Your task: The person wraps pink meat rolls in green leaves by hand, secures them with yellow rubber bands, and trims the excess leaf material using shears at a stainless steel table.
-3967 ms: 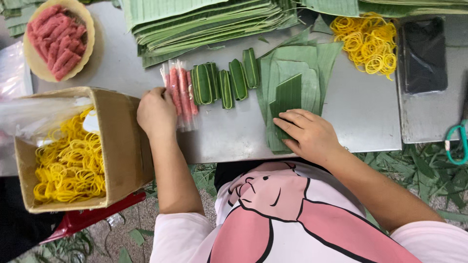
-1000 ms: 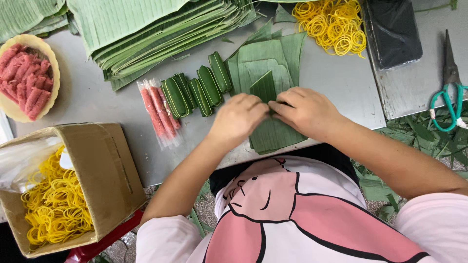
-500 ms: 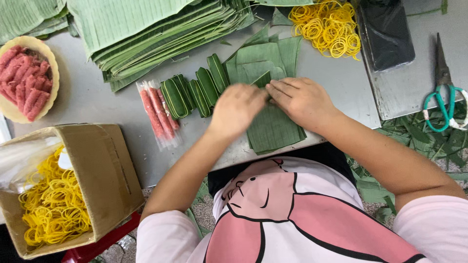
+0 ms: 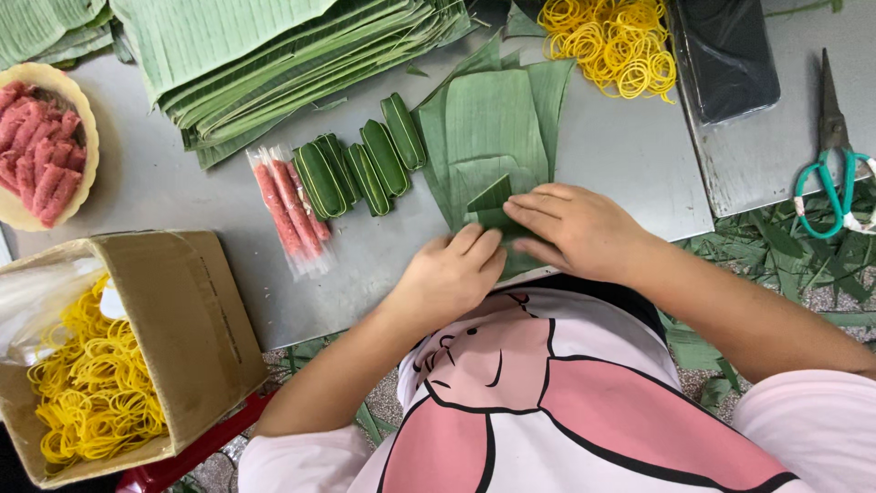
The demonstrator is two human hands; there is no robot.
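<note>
Banana-leaf fold [image 4: 490, 203] pinched between left hand [image 4: 449, 274] and right hand [image 4: 573, 228] fingers; leaf stack at 12 o'clock. Fold should be kept tight, edges aligned.

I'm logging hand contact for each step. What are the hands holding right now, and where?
Both hands, left and right, press a folded green leaf piece on the leaf stack, fingertips on its near edge.

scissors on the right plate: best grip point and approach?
Take the scissors by the teal handle loops, coming from above at the near end. They lie flat on the metal plate, blades closed and pointing away, loops nearest the table edge and clear of other things.
</note>
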